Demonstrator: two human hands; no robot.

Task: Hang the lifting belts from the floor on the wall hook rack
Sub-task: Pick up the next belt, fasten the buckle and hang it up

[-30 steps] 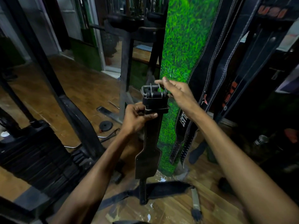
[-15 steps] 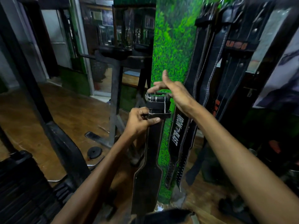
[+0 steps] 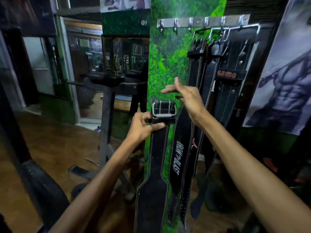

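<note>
My left hand: I grip the black lifting belt just under its metal buckle, thumb across the strap.
My right hand: fingers spread and loose, holding nothing, just above and right of the buckle.
Belt: hangs upright from my grip before the green wall panel.
Hook rack: high on the panel, well above the buckle.
Hung belts: dangle from the rack's right-hand hooks.
</note>
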